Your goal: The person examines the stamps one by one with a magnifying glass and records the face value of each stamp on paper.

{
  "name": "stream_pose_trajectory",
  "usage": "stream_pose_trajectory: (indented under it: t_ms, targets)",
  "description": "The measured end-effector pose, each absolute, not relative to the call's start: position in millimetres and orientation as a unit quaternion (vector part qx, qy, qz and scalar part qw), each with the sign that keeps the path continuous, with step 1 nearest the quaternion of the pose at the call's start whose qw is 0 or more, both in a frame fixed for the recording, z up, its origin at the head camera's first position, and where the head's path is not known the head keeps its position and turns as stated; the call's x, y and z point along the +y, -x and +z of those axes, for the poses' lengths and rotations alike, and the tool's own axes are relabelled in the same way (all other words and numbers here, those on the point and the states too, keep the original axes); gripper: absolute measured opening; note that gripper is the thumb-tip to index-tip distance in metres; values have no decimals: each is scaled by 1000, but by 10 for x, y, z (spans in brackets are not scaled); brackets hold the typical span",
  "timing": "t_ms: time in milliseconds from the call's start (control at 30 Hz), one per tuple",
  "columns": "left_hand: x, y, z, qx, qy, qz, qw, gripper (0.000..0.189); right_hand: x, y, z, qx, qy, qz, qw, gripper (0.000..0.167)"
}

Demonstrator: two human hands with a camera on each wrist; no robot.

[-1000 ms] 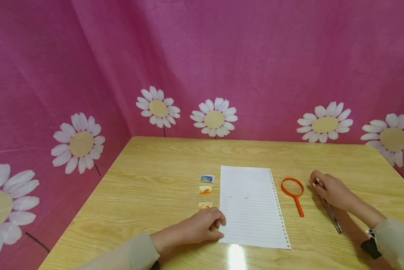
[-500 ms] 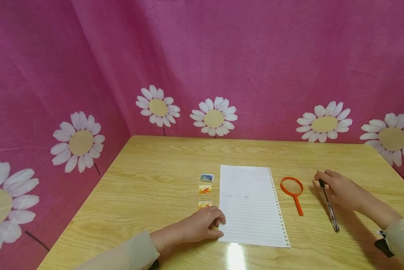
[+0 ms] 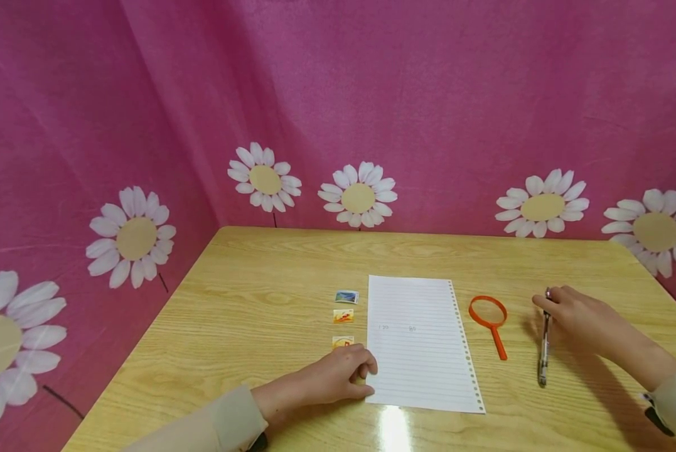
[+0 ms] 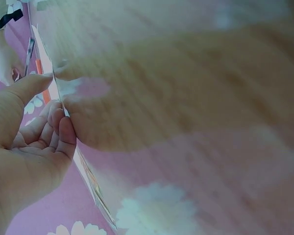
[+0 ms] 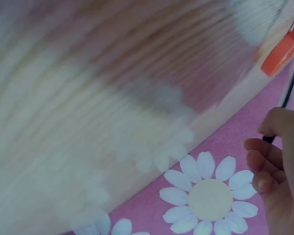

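My right hand (image 3: 583, 319) pinches a clear-barrelled pen (image 3: 543, 355) near its black end, right of the magnifying glass. In the right wrist view the pen's black part (image 5: 286, 95) shows between thumb and fingers. My left hand (image 3: 334, 376) rests at the lower left edge of a lined sheet of paper (image 3: 422, 370), thumb and bent fingertips touching it, apart from each other. The sheet bears small handwritten figures, apparently 120 and 80. Left of it lie a blue stamp-like picture (image 3: 347, 297), a yellow one (image 3: 343, 316) and another yellow one (image 3: 343, 341), which sits just above my left hand.
An orange-red magnifying glass (image 3: 497, 336) lies between the sheet and the pen. The wooden table (image 3: 247, 301) reflects a bright light near its front. A pink curtain (image 3: 428, 94) with white daisies hangs behind and to the left of it.
My right hand has shifted a little to the right, and the pen has swung from slanting to nearly in line with the magnifying glass's side. My left hand stays put.
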State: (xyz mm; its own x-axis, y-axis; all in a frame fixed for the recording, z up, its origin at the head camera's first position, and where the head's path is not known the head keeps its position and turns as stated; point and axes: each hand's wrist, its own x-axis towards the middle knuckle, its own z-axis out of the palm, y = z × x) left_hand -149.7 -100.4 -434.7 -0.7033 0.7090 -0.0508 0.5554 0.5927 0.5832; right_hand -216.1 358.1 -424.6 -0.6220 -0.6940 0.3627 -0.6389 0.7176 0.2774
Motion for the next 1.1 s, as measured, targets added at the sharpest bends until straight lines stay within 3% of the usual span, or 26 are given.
stream_pose_trajectory:
  t_ms: [300, 700, 1100]
  targets:
    - [-1010, 1494, -4352, 881, -357, 276, 145, 20, 3396, 2097, -4275, -900, -335, 141, 239, 24]
    - [-994, 1492, -4347, 884, -348, 275, 151, 20, 3183, 1986, -4150, -909, -179, 350, 140, 10]
    - [-1019, 1485, -4329, 872, -380, 279, 128, 20, 3153, 1958, -4070, -899, -103, 424, 36, 15]
